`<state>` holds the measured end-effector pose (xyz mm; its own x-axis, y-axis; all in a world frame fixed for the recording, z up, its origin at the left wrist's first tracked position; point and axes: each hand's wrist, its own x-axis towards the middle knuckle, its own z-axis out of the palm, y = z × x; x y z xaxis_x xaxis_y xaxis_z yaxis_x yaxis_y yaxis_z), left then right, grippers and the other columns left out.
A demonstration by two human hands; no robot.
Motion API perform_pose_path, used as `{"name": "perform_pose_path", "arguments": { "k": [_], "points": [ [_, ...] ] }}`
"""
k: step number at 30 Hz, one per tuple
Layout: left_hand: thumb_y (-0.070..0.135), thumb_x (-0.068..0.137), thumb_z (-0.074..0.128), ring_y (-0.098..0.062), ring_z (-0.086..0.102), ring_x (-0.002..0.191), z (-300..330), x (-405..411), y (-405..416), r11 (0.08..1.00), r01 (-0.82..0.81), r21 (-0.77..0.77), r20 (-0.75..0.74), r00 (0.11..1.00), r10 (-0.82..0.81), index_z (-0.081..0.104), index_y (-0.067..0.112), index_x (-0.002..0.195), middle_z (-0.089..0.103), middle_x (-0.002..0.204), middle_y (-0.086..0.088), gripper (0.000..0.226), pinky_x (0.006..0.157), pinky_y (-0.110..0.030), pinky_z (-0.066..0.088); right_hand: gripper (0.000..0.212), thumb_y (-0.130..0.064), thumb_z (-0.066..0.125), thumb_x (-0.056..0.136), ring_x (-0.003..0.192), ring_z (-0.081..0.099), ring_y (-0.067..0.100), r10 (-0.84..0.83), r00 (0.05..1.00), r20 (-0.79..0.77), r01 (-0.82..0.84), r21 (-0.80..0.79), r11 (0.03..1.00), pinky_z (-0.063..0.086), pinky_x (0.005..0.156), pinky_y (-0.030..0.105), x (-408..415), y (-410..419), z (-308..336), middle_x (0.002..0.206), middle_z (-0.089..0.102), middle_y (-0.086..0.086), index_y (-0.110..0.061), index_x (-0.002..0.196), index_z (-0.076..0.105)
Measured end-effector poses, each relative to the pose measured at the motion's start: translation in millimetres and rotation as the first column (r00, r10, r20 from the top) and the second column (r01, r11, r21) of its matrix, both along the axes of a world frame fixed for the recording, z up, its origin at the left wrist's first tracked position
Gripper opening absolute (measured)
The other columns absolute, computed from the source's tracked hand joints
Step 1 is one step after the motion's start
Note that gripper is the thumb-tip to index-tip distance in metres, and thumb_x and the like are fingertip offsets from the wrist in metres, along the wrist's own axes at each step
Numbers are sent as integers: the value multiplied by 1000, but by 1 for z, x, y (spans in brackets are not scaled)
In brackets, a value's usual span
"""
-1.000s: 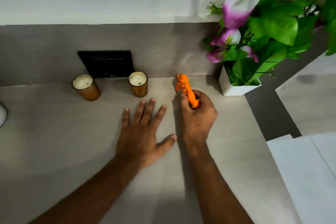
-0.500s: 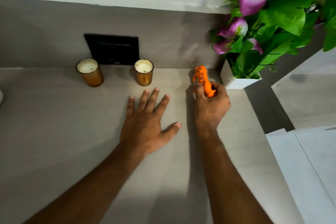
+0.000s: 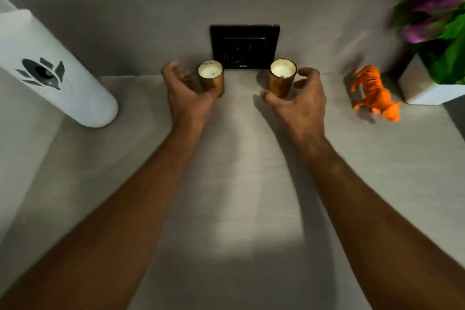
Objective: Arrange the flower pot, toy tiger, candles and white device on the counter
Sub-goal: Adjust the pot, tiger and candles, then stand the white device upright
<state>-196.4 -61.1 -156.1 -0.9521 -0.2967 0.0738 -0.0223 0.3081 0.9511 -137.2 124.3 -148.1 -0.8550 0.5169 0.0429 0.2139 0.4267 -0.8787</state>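
Left hand (image 3: 186,93) cupped, spread, thumb touching the ten-o'clock candle (image 3: 210,77); right hand (image 3: 297,100) cupped, spread around the one-o'clock candle (image 3: 282,77).

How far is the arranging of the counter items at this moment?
Looks done: the orange striped toy tiger stands free beside the white square flower pot. In hand: the left hand cups the left amber glass candle and the right hand the right one. Left: the white cylindrical device is untouched.

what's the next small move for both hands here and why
Probably close each hand on its candle: the left hand curls beside the left gold glass candle, the right hand cups the right gold glass candle, neither fully gripped.
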Motion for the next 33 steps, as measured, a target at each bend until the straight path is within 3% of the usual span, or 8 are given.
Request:
{"name": "perform_pose_path", "arguments": {
  "k": [3,5,12,19,25,28,30,33],
  "points": [
    [23,63,92,-16,62,115,-5,-4,4,986,87,-145,3,996,-88,34,31,140,59,137,-2,97,99,-27,50,57,-45,84,74,99,67,20,-11,1000,-29,12,7,1000,56,80,29,-17,1,3,108,66,1,-21,113,50],
    [23,65,94,-13,63,110,-7,-5,3,986,57,-155,-31,998,-62,44,23,135,61,130,3,87,96,-26,53,53,-40,83,79,101,67,22,-24,999,-45,25,20,999,58,86,35,-24,4,1,111,68,4,-17,116,53],
    [22,71,93,-23,67,117,-12,-18,0,986,-53,-158,-35,998,48,62,9,130,69,130,-9,68,104,-42,56,64,-34,83,84,115,66,16,-39,996,-86,41,22,999,57,103,33,-34,7,-8,127,69,1,-15,138,56],
    [17,75,89,-16,69,114,-9,-18,7,985,-59,-162,-91,995,45,65,14,132,73,127,-3,62,104,-34,57,68,-34,83,85,127,64,21,-45,997,-68,48,38,998,52,110,34,-38,8,-12,139,68,5,-17,145,54],
    [19,73,92,-19,61,129,3,-7,5,989,-23,-144,-27,999,20,52,8,144,63,142,-8,82,113,-33,49,86,-33,80,77,122,50,13,-103,970,-220,126,93,988,45,96,13,-14,3,-6,145,48,11,-13,151,42],
    [12,77,87,-16,58,129,8,31,-26,992,-116,-49,-69,991,112,47,10,148,59,144,-4,82,110,-40,51,61,-33,69,80,115,55,20,25,970,-241,20,183,983,52,97,31,27,-23,-13,133,54,12,-15,136,53],
    [7,74,82,-20,60,120,11,58,-63,934,-354,-43,-234,913,335,56,11,137,60,133,-4,68,105,-43,53,56,-46,62,86,119,56,30,325,945,-32,-285,405,869,53,97,49,47,-58,-15,136,56,13,-19,135,54],
    [8,66,86,-39,52,129,20,58,-112,734,-679,-18,-376,685,624,52,-5,136,53,137,-23,79,114,-38,40,70,-63,37,97,145,39,39,581,734,350,-648,618,446,35,117,57,37,-112,-18,163,38,15,-25,156,37]
  ]
}}
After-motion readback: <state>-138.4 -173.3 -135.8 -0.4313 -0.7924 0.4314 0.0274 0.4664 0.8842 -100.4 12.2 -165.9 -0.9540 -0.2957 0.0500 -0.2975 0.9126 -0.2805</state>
